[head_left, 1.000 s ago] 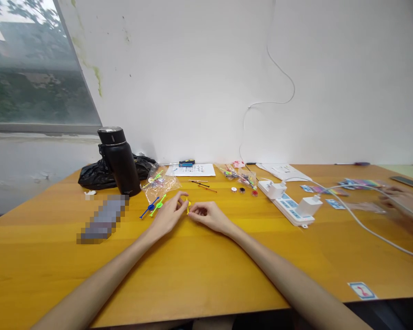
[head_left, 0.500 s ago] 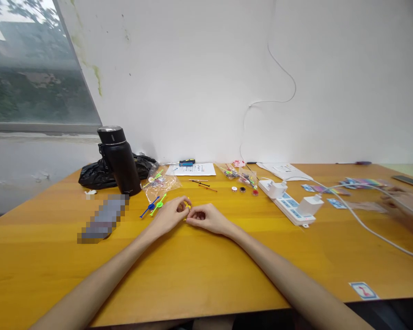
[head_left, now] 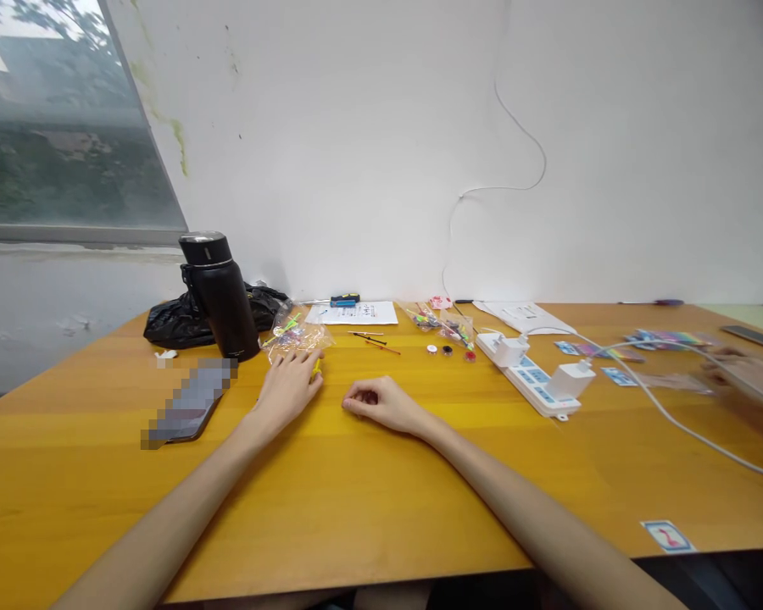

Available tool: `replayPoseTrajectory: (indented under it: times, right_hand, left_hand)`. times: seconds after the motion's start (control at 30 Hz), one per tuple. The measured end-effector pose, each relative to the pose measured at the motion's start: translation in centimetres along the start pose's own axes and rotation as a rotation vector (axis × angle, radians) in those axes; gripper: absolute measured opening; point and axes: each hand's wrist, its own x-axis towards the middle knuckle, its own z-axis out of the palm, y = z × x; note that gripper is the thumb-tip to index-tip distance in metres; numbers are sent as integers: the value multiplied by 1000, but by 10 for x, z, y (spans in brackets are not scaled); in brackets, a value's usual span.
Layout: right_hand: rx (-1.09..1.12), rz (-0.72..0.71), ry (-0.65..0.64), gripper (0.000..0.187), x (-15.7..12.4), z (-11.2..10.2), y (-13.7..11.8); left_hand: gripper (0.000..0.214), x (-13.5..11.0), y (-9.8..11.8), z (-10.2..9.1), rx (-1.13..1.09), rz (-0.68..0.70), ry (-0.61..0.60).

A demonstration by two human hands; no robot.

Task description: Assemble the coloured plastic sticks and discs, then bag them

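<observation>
My left hand [head_left: 287,388] lies palm down with its fingers stretched out and apart, over the spot where the blue and green plastic pieces were. Between its thumb and index finger shows a small yellow plastic piece [head_left: 317,367]; whether the fingers touch it I cannot tell. The fingertips reach the edge of a clear plastic bag [head_left: 292,333] with coloured parts. My right hand [head_left: 381,404] rests on the table [head_left: 356,491], fingers curled and thumb against the index finger, with nothing visible in them.
Left stand a black bottle [head_left: 219,296], a black plastic bag [head_left: 171,324] and a phone [head_left: 194,407]. Behind lie thin sticks [head_left: 375,341], a screwdriver [head_left: 345,300] and small discs [head_left: 448,350]. Right are a power strip [head_left: 534,377], white cables [head_left: 674,419] and another person's hand [head_left: 743,373].
My left hand has moved left, away from my right hand, and its fingers have spread. The yellow piece went left with it. The blue and green pieces are now covered. My right hand has stayed put.
</observation>
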Motion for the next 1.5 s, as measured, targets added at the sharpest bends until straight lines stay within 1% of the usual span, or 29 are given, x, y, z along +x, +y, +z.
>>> replayPoseTrajectory:
  times: [0.13, 0.27, 0.43, 0.5, 0.57, 0.6, 0.67, 0.73, 0.8, 0.83, 0.93, 0.97, 1.0, 1.03, 1.1, 1.17, 1.23, 1.3, 1.37, 1.43, 1.5]
  right_hand:
    - [0, 1, 3, 27, 1, 1, 1]
    - [-6, -1, 5, 28, 1, 0, 1]
    - [-4, -4, 4, 27, 0, 0, 0]
    - [-6, -11, -2, 26, 0, 1, 0]
    - [-13, -28, 2, 25, 0, 3, 1]
    - [-24, -42, 23, 25, 0, 4, 1]
    - [-66, -66, 128, 24, 1, 1, 2]
    - [-148, -59, 307, 24, 3, -7, 3]
    - [-280, -10, 489, 24, 3, -24, 6]
    - [-365, 23, 556, 23, 3, -34, 9]
    - [-671, 131, 710, 17, -3, -70, 20]
    - [-770, 192, 739, 16, -6, -82, 25]
    - [-866, 270, 736, 16, -10, -92, 30]
    - [-946, 379, 737, 17, -14, -100, 34]
    - [-977, 500, 760, 22, -22, -112, 44]
    - [-970, 582, 774, 28, -29, -119, 52]
    - [-951, 626, 760, 30, -36, -122, 59]
    - [-924, 629, 730, 26, -40, -125, 64]
    - [-891, 593, 709, 21, -41, -128, 66]
    - [-855, 515, 708, 18, -37, -130, 64]
    - [-826, 424, 726, 17, -30, -125, 59]
  left_hand:
    - [27, 0, 0, 2, 2, 29, 3]
    - [25, 0, -2, 4, -18, 33, 21]
    - [25, 0, -2, 5, -75, 51, 105]
    - [24, 1, 3, 3, -148, 76, 129]
    - [21, 0, 11, 0, -253, 103, 124]
    - [20, -2, 16, -1, -305, 119, 113]
    - [20, -5, 26, -2, -397, 177, 71]
    - [21, -9, 34, -2, -495, 256, -26]
    - [23, -12, 39, -2, -564, 323, -127]
    - [23, -13, 40, -2, -581, 343, -161]
    - [23, -14, 41, -1, -586, 352, -194]
    - [23, -14, 40, -2, -586, 347, -194]
    - [23, -14, 40, -2, -588, 344, -196]
    - [23, -13, 40, -2, -591, 342, -197]
    - [23, -13, 40, -2, -593, 341, -193]
    - [23, -13, 40, -2, -590, 341, -193]
    - [23, -12, 40, -2, -588, 341, -194]
    - [23, -13, 40, -3, -595, 337, -198]
    - [22, -13, 40, -4, -622, 325, -202]
    - [22, -13, 40, -2, -693, 291, -218]
    - [22, -12, 41, 2, -830, 231, -230]
